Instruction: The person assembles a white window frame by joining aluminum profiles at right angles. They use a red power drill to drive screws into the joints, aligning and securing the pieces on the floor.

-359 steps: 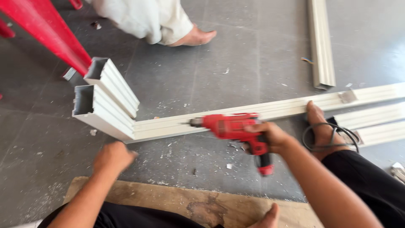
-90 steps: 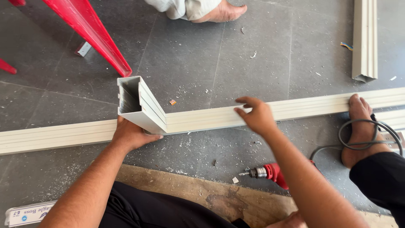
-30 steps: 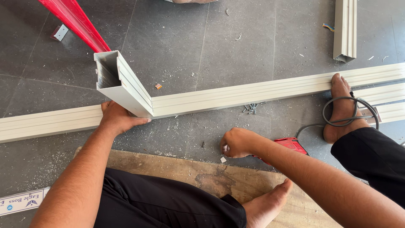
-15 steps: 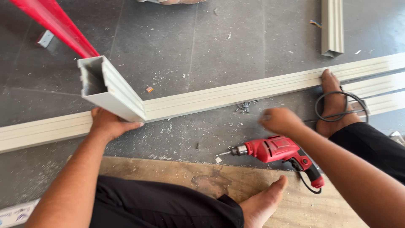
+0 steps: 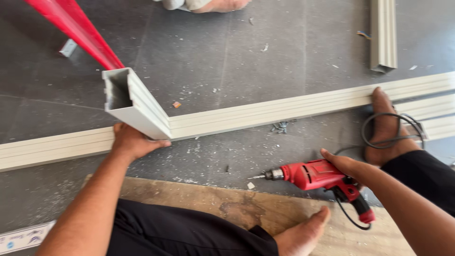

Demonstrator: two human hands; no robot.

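Observation:
My left hand (image 5: 134,142) presses against the base of an upright cream hollow profile (image 5: 133,103) where it meets a long cream profile (image 5: 265,111) lying across the grey floor. My right hand (image 5: 345,166) grips a red power drill (image 5: 318,175), which lies nearly level just above the floor with its bit pointing left. My right foot (image 5: 388,125) rests on the long profile's right part, with a loop of black cord (image 5: 391,128) over it. A small pile of screws (image 5: 281,126) lies beside the long profile.
A red sloping leg (image 5: 80,34) rises at the top left. Another person's foot (image 5: 211,4) shows at the top edge. A short cream profile piece (image 5: 383,33) lies at the top right. A wooden board (image 5: 227,208) lies under my legs; more profiles (image 5: 431,118) sit at right.
My right hand has closed around the drill and lifted it slightly toward the profile. My left hand has stayed on the upright profile.

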